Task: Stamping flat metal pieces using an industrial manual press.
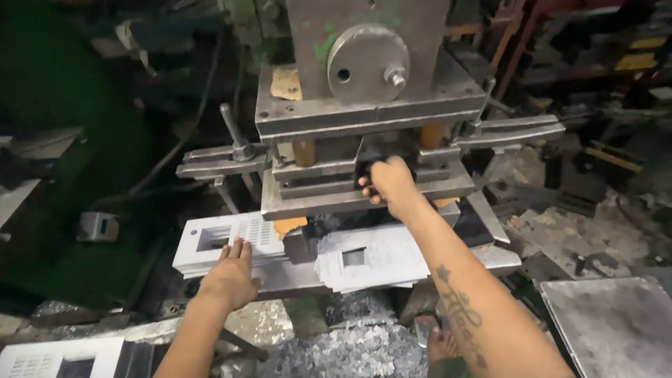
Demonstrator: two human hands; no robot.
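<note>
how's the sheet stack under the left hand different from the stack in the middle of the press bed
The left stack has a rectangular cutout plus a grid of small perforations; the middle stack shows only a small square cutout.
The left stack lies squared up, while the middle stack is fanned, its edges staggered.
The left hand rests flat on the left stack; the middle stack is untouched, since the right hand reaches into the press above it.
Both are pale grey sheet-metal blanks.

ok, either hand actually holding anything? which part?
Right hand is inside the press, closed on something dark; which part cannot be told. Left hand lies flat on the punched sheets, no grip.
</note>
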